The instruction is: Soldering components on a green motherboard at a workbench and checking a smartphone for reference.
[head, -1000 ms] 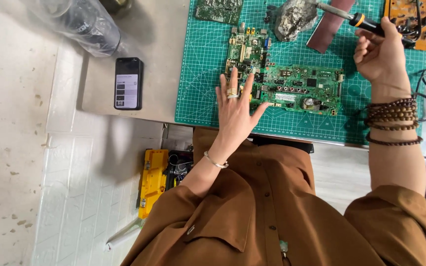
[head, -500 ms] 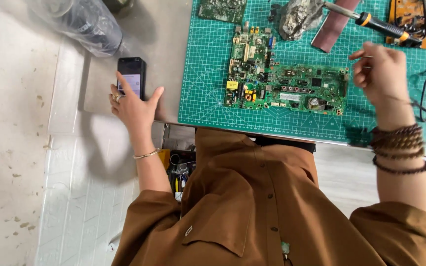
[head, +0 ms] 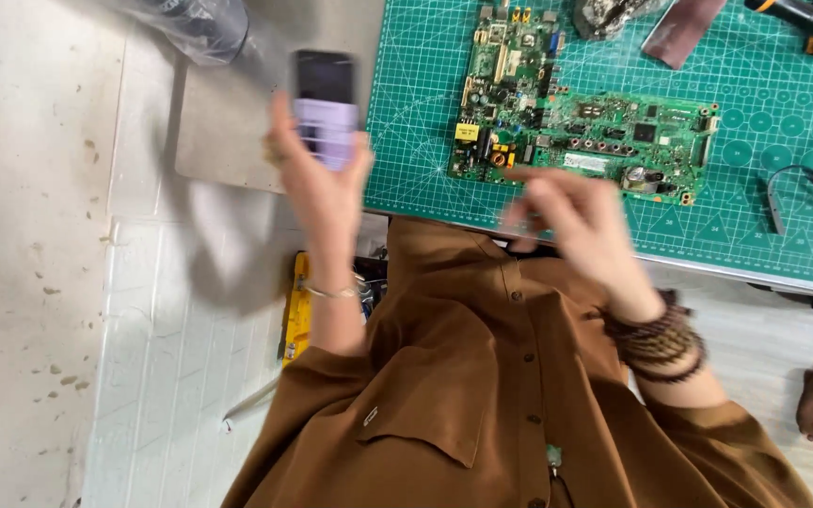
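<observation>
Left hand (head: pixel 324 179) has its fingers wrapped round a phone (head: pixel 326 105), lifted just left of the green mat (head: pixel 764 198). Slim, stiff, probably slick, so gripping the long edges looks safest. Right hand (head: pixel 571 218) hangs loosely spread and empty over the mat's near edge, by the circuit board (head: pixel 581 132). Both hands are blurry, and the phone's screen is unreadable.

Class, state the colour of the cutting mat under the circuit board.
Green cutting mat with pale grid lines; head view.

The left hand (head: pixel 317 183) holds a phone (head: pixel 325 108) beside the green circuit board (head: pixel 576 141).
</observation>
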